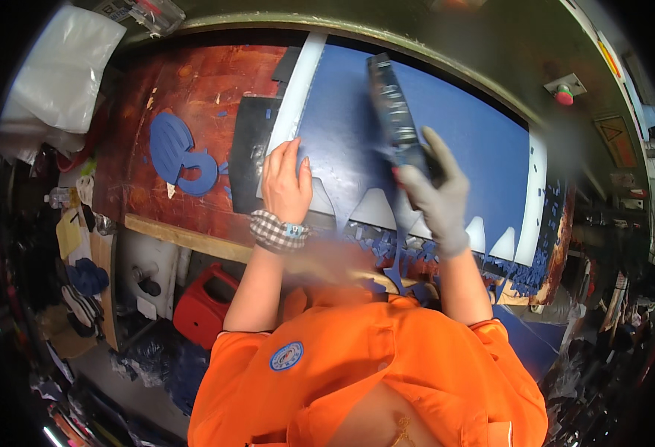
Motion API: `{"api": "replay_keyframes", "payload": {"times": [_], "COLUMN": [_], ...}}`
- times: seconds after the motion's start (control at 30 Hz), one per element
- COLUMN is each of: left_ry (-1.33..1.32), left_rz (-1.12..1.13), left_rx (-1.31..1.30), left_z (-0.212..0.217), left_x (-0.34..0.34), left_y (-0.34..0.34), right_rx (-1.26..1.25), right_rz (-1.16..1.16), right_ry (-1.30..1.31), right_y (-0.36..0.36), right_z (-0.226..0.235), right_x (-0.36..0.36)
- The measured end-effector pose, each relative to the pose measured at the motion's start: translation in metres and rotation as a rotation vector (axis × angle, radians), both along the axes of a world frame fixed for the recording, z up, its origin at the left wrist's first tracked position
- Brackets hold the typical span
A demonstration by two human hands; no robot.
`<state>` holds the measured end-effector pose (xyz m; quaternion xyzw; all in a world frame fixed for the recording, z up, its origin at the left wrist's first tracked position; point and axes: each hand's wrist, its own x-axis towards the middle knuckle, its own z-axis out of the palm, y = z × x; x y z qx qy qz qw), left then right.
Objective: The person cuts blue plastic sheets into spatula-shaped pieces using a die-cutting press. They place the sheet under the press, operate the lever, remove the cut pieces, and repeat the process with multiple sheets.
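Note:
A large blue sheet (342, 97) lies over a white board (298, 89), its near edge cut into points and curves where white shows through. My bare left hand (287, 179), a checked band round its wrist, rests with fingers stretched out at the sheet's left edge. In a grey glove, my right hand (441, 194) grips the near end of a long, dark cutting die (394, 112). The die is tilted above the sheet, its far end pointing away from me. My right fingers partly hide its near end.
Blue cut pieces (182, 153) lie stacked on the reddish-brown table (134, 134) at left. Small blue scraps (529, 277) gather along the near right edge. A green machine beam (484, 45) spans the back, with a red button (564, 95). A red container (207, 302) stands below.

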<state>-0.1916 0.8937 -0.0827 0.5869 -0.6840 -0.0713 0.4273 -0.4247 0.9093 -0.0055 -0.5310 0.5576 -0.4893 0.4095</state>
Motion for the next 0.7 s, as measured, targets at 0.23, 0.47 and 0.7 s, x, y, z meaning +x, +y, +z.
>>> {"api": "replay_keyframes", "payload": {"times": [0.23,0.47,0.7], "left_ry": [-0.067,-0.101,-0.129], "left_rz": [0.022,0.005,0.003], "left_rx": [-0.002,0.012,-0.020], "left_z": [-0.039,-0.034,-0.044], "left_x": [-0.005,0.001,0.005], "left_y": [-0.019,-0.025,-0.040], "right_rx": [-0.356,-0.371,-0.424], "right_rz": [-0.103,0.025,0.033], "right_ry": [0.857,0.787,0.535], "right_y": [-0.035,-0.034,-0.033], "right_z": [-0.067,-0.074,-0.103], "right_x": [0.083,0.071,0.061]}}
